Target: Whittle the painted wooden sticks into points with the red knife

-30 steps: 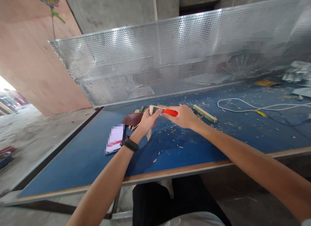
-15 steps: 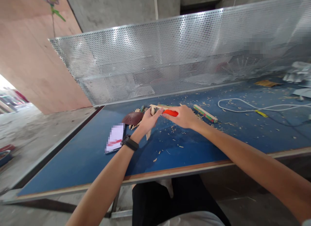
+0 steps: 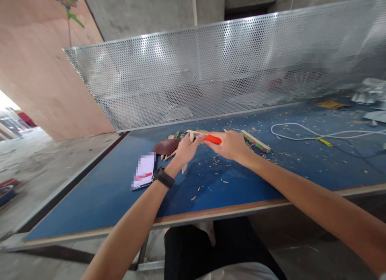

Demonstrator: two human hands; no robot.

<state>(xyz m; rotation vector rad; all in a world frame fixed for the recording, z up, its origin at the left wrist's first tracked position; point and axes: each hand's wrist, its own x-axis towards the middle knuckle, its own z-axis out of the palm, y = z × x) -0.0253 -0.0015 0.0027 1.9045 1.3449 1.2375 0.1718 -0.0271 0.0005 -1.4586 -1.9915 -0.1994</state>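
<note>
My left hand (image 3: 185, 150) is closed around a short pale wooden stick (image 3: 189, 138) held upright over the blue tabletop (image 3: 120, 191); a black watch sits on that wrist. My right hand (image 3: 230, 144) grips a red-handled knife (image 3: 212, 139), its tip pointing left against the stick near my left thumb. Both hands meet just in front of a pile of wood shavings (image 3: 173, 136).
A phone (image 3: 143, 171) and a dark red leaf-shaped piece (image 3: 164, 146) lie left of my hands. A striped wooden strip (image 3: 255, 141) lies to the right, then a white cable (image 3: 316, 132). A perforated metal screen (image 3: 211, 71) stands along the far edge. Wood chips are scattered about.
Both hands stay together at the stick with only a slight shift; the view has drifted a little.
</note>
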